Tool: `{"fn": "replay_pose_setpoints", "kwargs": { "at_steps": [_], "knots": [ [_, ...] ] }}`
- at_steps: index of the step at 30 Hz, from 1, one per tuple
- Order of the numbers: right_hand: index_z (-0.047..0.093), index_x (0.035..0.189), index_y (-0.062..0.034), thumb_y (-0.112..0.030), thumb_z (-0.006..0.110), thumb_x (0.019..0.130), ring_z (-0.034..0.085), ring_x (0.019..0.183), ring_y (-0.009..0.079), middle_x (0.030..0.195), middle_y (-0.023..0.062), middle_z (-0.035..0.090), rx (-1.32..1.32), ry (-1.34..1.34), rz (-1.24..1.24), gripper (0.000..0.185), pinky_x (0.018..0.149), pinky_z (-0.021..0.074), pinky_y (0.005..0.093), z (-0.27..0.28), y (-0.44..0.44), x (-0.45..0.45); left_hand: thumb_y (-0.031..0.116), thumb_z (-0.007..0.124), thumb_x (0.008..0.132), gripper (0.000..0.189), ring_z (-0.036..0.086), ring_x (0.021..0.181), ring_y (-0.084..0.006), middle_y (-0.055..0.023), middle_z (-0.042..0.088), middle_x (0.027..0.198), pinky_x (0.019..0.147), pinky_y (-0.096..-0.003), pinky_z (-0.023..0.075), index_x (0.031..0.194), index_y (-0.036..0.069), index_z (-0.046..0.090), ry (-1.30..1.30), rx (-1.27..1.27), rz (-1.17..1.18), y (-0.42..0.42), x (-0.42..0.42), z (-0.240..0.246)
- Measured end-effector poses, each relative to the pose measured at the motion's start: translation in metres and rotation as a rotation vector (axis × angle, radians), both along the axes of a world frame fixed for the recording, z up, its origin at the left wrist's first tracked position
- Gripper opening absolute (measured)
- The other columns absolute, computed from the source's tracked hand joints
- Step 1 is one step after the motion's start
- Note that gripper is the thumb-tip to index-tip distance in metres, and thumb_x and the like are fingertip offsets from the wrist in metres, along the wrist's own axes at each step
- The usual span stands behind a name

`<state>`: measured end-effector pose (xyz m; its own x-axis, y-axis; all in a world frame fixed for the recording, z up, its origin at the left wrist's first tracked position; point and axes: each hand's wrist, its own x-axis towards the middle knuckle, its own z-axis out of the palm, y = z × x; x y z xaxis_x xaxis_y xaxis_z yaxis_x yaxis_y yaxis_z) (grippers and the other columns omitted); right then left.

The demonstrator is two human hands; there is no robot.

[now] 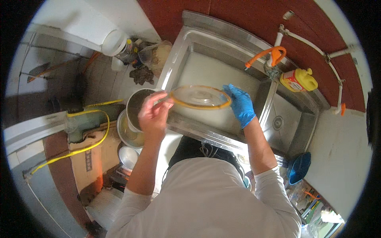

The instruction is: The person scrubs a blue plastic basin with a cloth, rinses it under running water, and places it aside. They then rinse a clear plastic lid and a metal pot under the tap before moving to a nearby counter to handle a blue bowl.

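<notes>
A round clear lid with an orange-yellow rim is raised above the steel sink basin, tilted so that it looks like a narrow oval. At its left edge, my bare left hand pinches the rim between thumb and fingers. My right hand, in a blue glove, grips the opposite edge, its fingertips partly behind the lid. Cloudy whitish water fills the large basin underneath.
Left of the sink stand a deep pot and a bowl. An orange hose hangs over the basin's back right. A yellow jug stands behind the smaller basin. A blue scoop-like container is at the right.
</notes>
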<state>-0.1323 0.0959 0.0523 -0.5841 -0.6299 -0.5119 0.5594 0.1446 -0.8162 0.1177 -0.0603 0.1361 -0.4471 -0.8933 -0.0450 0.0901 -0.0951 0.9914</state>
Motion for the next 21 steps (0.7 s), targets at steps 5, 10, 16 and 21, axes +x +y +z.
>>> {"fn": "replay_pose_setpoints", "kwargs": {
  "at_steps": [5,10,16,21],
  "knots": [
    [0.071,0.115,0.0003,-0.01,0.065,0.092,0.068,0.1,0.0181,0.111,0.0104,0.072,0.028,-0.14,-0.255,0.026,0.087,0.0551,0.0307,-0.048,0.046,-0.032,0.009,0.066,0.095,0.024,0.069,0.094,-0.0233,-0.0097,0.063,0.119,0.083,-0.0352,0.0581,0.116,0.0,0.063,0.048,0.346,-0.034,0.007,-0.069,-0.059],
    [0.071,0.116,0.0011,-0.013,0.071,0.089,0.068,0.09,0.0167,0.11,0.0124,0.072,0.164,0.137,-0.144,0.03,0.081,0.0543,0.0295,-0.063,0.053,-0.054,0.006,0.057,0.097,0.012,0.071,0.088,-0.0274,-0.0156,0.069,0.095,0.078,-0.0368,0.0599,0.103,-0.004,0.063,-0.137,0.661,-0.277,0.0,-0.087,-0.114],
    [0.066,0.123,0.0001,-0.025,0.079,0.084,0.065,0.087,0.0202,0.097,0.0132,0.069,0.291,1.096,-0.464,0.048,0.082,0.0521,0.0353,0.03,0.039,-0.091,0.009,0.058,0.097,0.015,0.071,0.086,-0.0269,-0.015,0.068,0.102,0.076,-0.0388,0.0615,0.109,-0.001,0.058,-0.083,0.808,-0.331,0.004,-0.092,-0.172],
    [0.065,0.124,-0.0017,-0.028,0.078,0.083,0.066,0.086,0.0304,0.095,0.0171,0.067,0.47,1.377,-0.332,0.05,0.081,0.052,0.0402,0.078,0.005,-0.122,0.006,0.059,0.095,0.02,0.07,0.093,-0.0257,-0.0119,0.067,0.1,0.079,-0.0436,0.0619,0.113,0.003,0.052,-0.238,0.736,-0.265,0.018,-0.137,-0.192]
  ]
}}
